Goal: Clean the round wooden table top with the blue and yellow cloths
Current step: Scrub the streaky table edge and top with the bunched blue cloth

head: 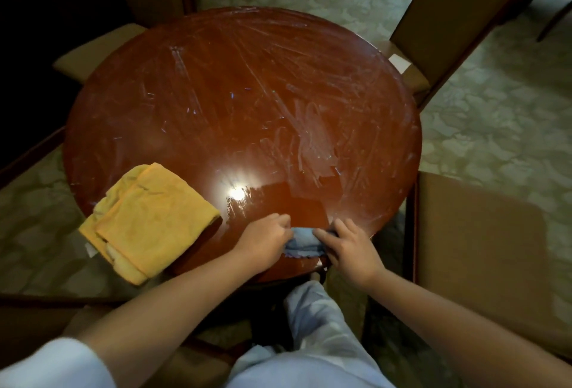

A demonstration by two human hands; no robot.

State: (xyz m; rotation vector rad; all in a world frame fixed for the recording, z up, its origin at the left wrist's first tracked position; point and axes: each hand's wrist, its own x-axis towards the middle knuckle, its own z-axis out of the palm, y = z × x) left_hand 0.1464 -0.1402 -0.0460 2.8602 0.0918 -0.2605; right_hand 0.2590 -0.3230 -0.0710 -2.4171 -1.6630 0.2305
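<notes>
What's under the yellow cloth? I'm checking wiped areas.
The yellow cloth lies on the table at its near-left edge, partly overhanging. The wood beneath is covered, so unseen.

Pale patterned carpet [495, 127], tan upholstered chairs [483, 233], dim light

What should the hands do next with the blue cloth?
Probably push the blue cloth, gripped by the left hand and right hand at the near edge, forward. Only a dark strip ahead of it looks wiped; whitish streaks cover the rest of the table top.
</notes>
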